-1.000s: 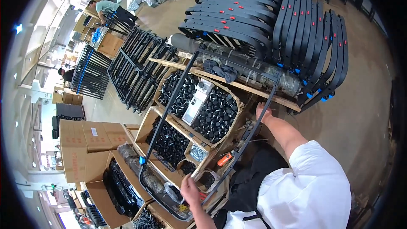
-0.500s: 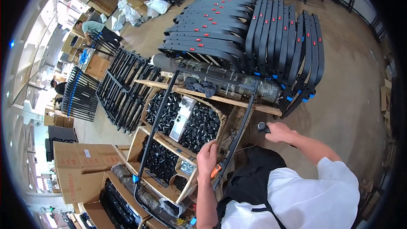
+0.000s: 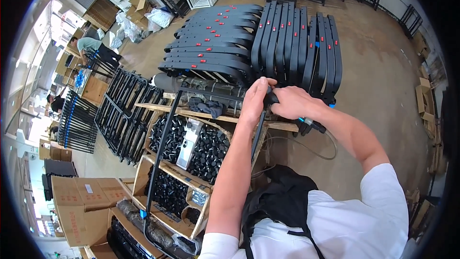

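Observation:
A black metal frame [image 3: 165, 136] with rounded corners lies tilted across the wooden bench and bins. At its far right corner my two hands meet. My right hand [image 3: 291, 101] is closed round a black power tool [image 3: 271, 99]; a thin hose [image 3: 334, 151] hangs below it and looks joined to it. My left hand [image 3: 255, 100] is at the same corner, its fingers pressed together beside the tool's front end. What sits between those fingers is hidden. Beneath the frame, bins of black knobs [image 3: 208, 156] flank a pale, flat phone-like object [image 3: 189, 144].
Stacked dark curved frames with red tabs [image 3: 278, 38] stand beyond the bench. A dark cloth [image 3: 207, 107] lies on the wooden plank [image 3: 282, 126]. Cardboard boxes [image 3: 88, 201] are at the near left. More black frames [image 3: 127, 115] and a person bending [image 3: 96, 48] are at the far left.
My right hand has brought the tool left and forward to the frame's far right corner. My left hand has reached forward from the frame's near right side to that corner.

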Motion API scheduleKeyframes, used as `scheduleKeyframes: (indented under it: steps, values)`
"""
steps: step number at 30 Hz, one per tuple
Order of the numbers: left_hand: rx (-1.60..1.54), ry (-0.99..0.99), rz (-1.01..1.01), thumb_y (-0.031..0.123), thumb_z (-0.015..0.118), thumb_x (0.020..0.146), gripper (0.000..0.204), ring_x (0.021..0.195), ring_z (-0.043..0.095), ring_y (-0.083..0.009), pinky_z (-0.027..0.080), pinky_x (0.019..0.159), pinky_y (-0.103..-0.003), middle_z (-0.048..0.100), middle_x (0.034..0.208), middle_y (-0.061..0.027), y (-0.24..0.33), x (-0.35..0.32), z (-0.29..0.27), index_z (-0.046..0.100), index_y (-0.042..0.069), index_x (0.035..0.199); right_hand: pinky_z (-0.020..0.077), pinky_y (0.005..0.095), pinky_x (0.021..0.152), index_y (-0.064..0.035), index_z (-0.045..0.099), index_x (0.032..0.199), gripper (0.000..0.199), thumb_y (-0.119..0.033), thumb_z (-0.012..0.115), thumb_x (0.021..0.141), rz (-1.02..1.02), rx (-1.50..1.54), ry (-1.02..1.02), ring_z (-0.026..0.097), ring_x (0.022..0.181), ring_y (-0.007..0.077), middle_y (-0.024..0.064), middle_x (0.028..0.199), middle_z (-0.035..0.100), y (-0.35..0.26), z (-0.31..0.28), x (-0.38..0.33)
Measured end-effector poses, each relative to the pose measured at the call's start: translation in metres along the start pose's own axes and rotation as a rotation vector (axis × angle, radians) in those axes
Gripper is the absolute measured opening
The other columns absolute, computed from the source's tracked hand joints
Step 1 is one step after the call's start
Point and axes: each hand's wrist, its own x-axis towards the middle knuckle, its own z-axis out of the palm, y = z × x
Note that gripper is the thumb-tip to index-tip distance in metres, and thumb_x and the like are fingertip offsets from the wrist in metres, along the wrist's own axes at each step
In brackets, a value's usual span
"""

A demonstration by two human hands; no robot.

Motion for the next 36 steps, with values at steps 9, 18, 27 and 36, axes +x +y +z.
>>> scheduleKeyframes:
  steps: [9, 18, 27, 36]
  values:
    - [-0.162, 0.069, -0.062, 0.028, 0.069, 0.107, 0.024, 0.093, 0.060, -0.0069, 0.050, 0.084, -0.026, 0.069, 0.101, 0.0004, -0.014, 0.013, 0.002, 0.070, 0.004, 0.110, 0.0593, 0.0533, 0.086, 0.0094, 0.073, 0.096, 0.042, -0.030, 0.062, 0.087, 0.060, 0.023, -0.064, 0.074, 0.092, 0.0450, 0.0289, 0.095, 0.075, -0.011, -0.013, 0.009]
    - [-0.122, 0.085, -0.045, 0.026, 0.067, 0.108, 0.023, 0.092, 0.059, -0.0064, 0.049, 0.084, -0.026, 0.069, 0.100, 0.0008, -0.024, 0.011, -0.002, 0.070, 0.004, 0.109, 0.0582, 0.0537, 0.090, 0.0131, 0.066, 0.116, 0.050, -0.029, 0.061, 0.089, 0.047, 0.015, -0.062, 0.073, 0.100, 0.0456, 0.0305, 0.104, 0.075, -0.001, 0.001, 0.019]
    - [-0.078, 0.071, -0.101, 0.029, 0.065, 0.109, 0.024, 0.097, 0.059, -0.0075, 0.048, 0.089, -0.027, 0.069, 0.105, 0.0013, -0.035, 0.003, -0.006, 0.069, 0.005, 0.114, 0.0584, 0.0502, 0.086, 0.0121, 0.065, 0.121, 0.055, -0.033, 0.061, 0.090, 0.140, 0.082, -0.065, 0.074, 0.099, 0.0414, 0.0289, 0.103, 0.076, -0.010, 0.010, 0.011]
    - [0.082, 0.016, -0.029, 0.038, 0.062, 0.109, 0.036, 0.101, 0.059, -0.0103, 0.048, 0.092, -0.029, 0.070, 0.107, -0.0018, -0.040, 0.008, -0.020, 0.070, 0.003, 0.114, 0.0531, 0.0442, 0.067, 0.0055, 0.071, 0.072, 0.026, -0.020, 0.066, 0.074, 0.266, 0.233, -0.195, 0.070, 0.073, 0.0274, 0.0154, 0.072, 0.072, -0.011, 0.025, 0.034]
